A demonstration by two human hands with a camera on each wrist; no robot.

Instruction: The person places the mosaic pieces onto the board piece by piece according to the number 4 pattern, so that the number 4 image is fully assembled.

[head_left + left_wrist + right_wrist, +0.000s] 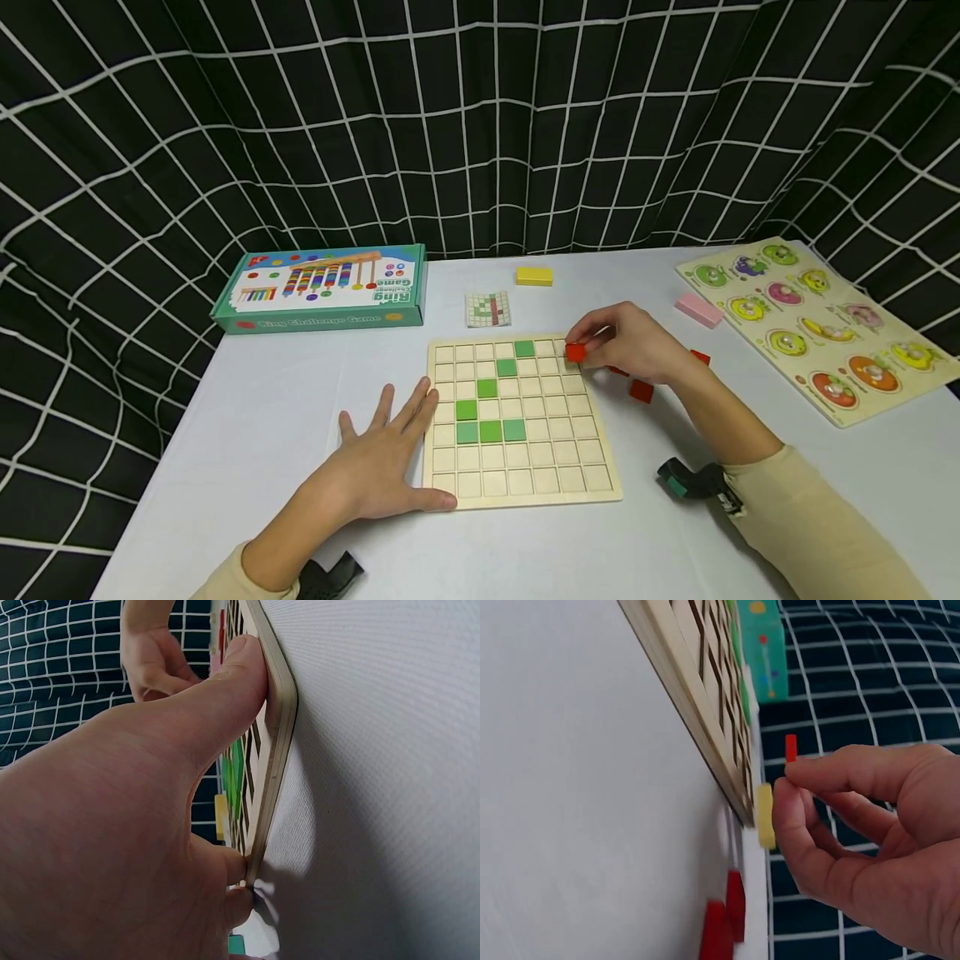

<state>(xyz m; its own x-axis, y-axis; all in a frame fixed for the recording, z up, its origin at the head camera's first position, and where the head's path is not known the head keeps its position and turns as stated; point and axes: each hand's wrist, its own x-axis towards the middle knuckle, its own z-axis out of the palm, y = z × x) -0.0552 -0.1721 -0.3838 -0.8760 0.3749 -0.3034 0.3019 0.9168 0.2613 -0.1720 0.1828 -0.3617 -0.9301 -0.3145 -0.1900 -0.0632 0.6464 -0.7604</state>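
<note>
The left hand lies with fingers spread, its thumb on the near-left corner of a pale wooden grid board bearing seven green square tiles. Beyond, the right hand pinches a flat red square tile by the board's far-right corner. Farther off lie a printed grid card and a yellow rectangular block.
</note>
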